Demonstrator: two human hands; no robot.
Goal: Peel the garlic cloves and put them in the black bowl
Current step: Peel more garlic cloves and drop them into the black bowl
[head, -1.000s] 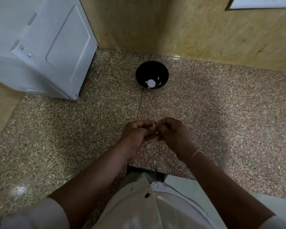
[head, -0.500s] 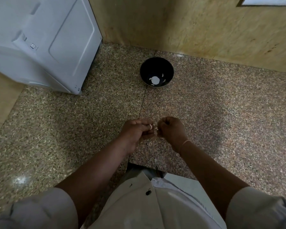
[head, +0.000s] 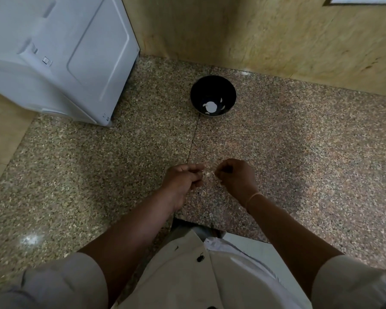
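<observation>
Over the speckled granite counter (head: 299, 152), my left hand (head: 183, 181) and my right hand (head: 236, 177) sit close together with curled fingers. Between their fingertips is a small pale garlic clove (head: 208, 173) with thin skin; both hands pinch it, the right one pulling at the skin. The black bowl (head: 213, 90) stands farther back, near the wall. It holds a white round patch on its bottom and a few pale peeled cloves (head: 221, 100). Most of the clove in my hands is hidden by my fingers.
A white appliance (head: 60, 56) fills the back left corner. A yellowish stone wall (head: 276, 36) runs behind the bowl. Small bits of garlic skin (head: 210, 215) lie on the counter near its front edge. My light jacket (head: 198, 275) shows below.
My hands have drawn slightly apart, with the right hand pulling to the right away from the left. The view has shifted a little; the bowl has not moved.
</observation>
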